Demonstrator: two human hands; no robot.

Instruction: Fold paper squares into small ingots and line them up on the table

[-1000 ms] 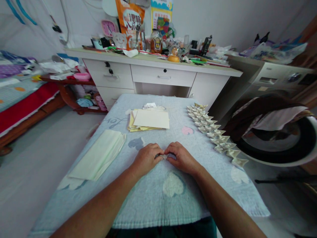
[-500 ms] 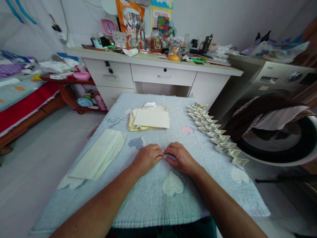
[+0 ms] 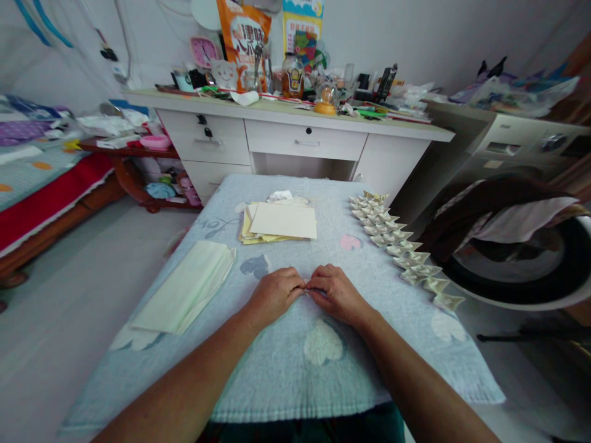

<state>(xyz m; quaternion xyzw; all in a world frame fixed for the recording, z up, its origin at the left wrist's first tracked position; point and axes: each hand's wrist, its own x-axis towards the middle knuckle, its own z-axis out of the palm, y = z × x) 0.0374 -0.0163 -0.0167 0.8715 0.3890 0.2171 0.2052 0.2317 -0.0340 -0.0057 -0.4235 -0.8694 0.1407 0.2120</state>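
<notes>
Over the middle of the cloth-covered table, my left hand (image 3: 276,291) and my right hand (image 3: 336,293) meet at the fingertips, both closed in a pinch. Between them is a small piece of folded paper (image 3: 306,289), mostly covered by the fingers. Beyond the hands lies a stack of cream and yellow paper sheets (image 3: 282,221). Pale green folded sheets (image 3: 187,286) rest left of my left hand. A row of several folded paper boats or ingots (image 3: 401,247) runs along the table's right side.
A light blue cloth with hearts (image 3: 277,381) covers the table. A crumpled white scrap (image 3: 279,195) sits behind the paper stack. At the back stands a white desk (image 3: 305,136) crowded with jars and bags. To the right is a washing machine (image 3: 508,147) with its door open.
My right hand's fingers have drawn closer together on the small paper. Both hands otherwise keep their place, and the view shifts very slightly.
</notes>
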